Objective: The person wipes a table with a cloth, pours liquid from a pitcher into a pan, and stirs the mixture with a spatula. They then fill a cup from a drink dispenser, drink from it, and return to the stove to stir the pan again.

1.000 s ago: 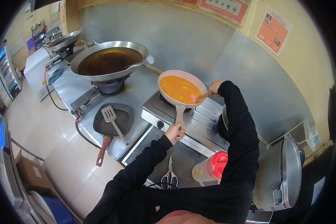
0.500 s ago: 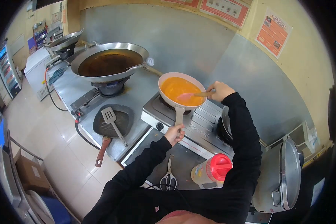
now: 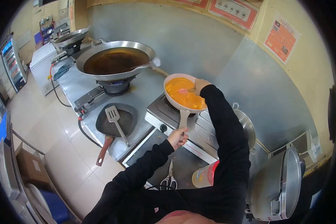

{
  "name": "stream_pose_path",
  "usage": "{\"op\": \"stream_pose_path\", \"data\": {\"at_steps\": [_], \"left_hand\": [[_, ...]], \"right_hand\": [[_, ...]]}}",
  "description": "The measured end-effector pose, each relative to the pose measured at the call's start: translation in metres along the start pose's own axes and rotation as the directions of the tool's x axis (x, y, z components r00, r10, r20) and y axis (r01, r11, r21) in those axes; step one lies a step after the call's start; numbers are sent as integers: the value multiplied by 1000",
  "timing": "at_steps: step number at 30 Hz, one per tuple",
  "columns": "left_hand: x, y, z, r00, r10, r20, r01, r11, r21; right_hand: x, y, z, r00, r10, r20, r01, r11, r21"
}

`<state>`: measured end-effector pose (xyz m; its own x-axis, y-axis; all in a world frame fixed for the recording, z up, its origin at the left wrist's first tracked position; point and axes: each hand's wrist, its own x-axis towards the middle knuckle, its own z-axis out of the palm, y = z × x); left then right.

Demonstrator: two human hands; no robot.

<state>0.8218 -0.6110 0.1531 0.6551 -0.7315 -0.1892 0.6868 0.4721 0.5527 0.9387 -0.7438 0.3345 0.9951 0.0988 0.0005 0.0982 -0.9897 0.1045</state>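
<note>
My left hand [image 3: 178,138] is wrapped around the pale handle of a frying pan [image 3: 184,116] on the portable gas stove [image 3: 158,112]. Orange sauce [image 3: 174,89] with a wavy surface fills the pan. Over the pan's far right side, my right hand [image 3: 201,86] grips the wooden handle of a spatula [image 3: 183,91]. Its pink head is partly sunk in the sauce. My right forearm covers part of the stove and of a jar [image 3: 202,176] with a red lid.
A large wok of dark oil [image 3: 115,61] sits on a burner at the left. A square grill pan [image 3: 127,115] holds a slotted turner [image 3: 113,115]. Scissors [image 3: 169,179] lie near my body. A metal pot [image 3: 246,125] and a big lidded pot [image 3: 274,186] stand at the right.
My right hand has moved left and inward over the pan, bringing the spatula head higher up in the sauce. My left hand keeps its hold on the handle. The view has shifted slightly.
</note>
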Motion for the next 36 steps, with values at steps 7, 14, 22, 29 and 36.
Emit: {"op": "stream_pose_path", "data": {"at_steps": [7, 14, 22, 29, 36], "left_hand": [[0, 2, 2, 1000, 16, -6, -16, 998, 60], [-1, 2, 1, 999, -31, 32, 32, 999, -34], [-3, 6, 6, 984, -126, 125, 152, 961, -233], [-1, 1, -1, 979, -106, 177, 147, 960, -238], [-2, 2, 2, 987, -106, 120, 129, 972, -197]], "right_hand": [[45, 11, 31, 989, 131, -75, -131, 991, 12], [16, 60, -2, 964, 135, -230, -126, 991, 53], [-87, 53, -43, 1000, 0, -14, 1, 999, 42], [-62, 52, 1, 1000, 9, -1, -9, 998, 60], [16, 61, 34, 988, 33, -153, -24, 998, 63]]}}
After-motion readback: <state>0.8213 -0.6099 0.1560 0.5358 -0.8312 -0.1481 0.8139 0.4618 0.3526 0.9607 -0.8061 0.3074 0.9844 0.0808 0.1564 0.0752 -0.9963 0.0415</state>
